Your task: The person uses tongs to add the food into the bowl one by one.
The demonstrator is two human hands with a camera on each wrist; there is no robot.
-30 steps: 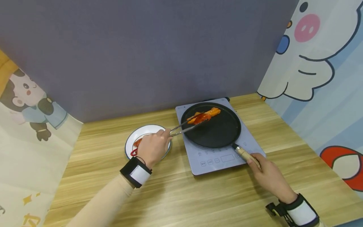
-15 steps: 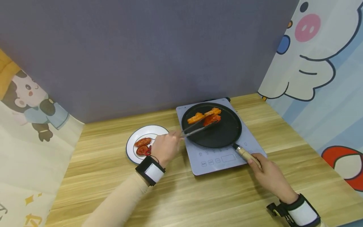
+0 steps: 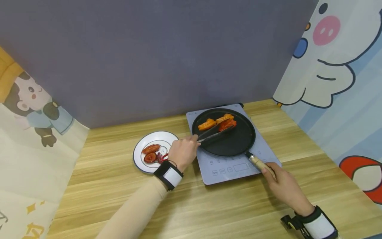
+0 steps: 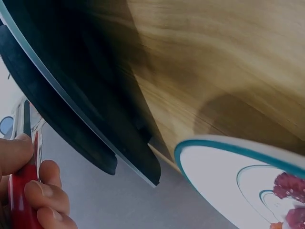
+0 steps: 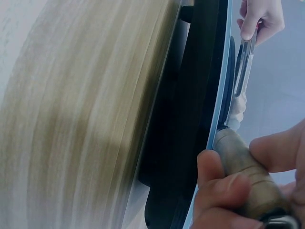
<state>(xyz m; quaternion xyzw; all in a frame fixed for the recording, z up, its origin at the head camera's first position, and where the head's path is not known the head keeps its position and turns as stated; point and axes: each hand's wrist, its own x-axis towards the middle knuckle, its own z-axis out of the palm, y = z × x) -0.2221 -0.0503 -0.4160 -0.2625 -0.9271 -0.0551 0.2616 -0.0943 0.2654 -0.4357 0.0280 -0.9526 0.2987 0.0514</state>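
Observation:
My left hand (image 3: pixel 183 152) grips metal tongs (image 3: pixel 212 135), whose red handle (image 4: pixel 23 202) shows in the left wrist view. The tongs reach over the flat black pan (image 3: pixel 235 144), with their tips at a glossy red piece of food (image 3: pixel 227 124). Beside it in the pan lie two orange-brown pieces, one to the left (image 3: pixel 207 124) and one behind (image 3: pixel 224 118); they look like chicken wings. With curled fingers and thumb, my right hand (image 3: pixel 283 186) holds the pan's wooden handle (image 3: pixel 257 161).
Under the pan sits a pale induction cooker (image 3: pixel 221 177) on the wooden table (image 3: pixel 191 212). To its left stands a white plate (image 3: pixel 158 133) with a blue rim, bearing several reddish food pieces (image 3: pixel 151 149). A grey panel (image 3: pixel 167 66) rises behind.
My left hand and the tongs have moved right, and the red piece has shifted right in the pan, away from the left orange piece. More of the plate shows. My right hand stays put.

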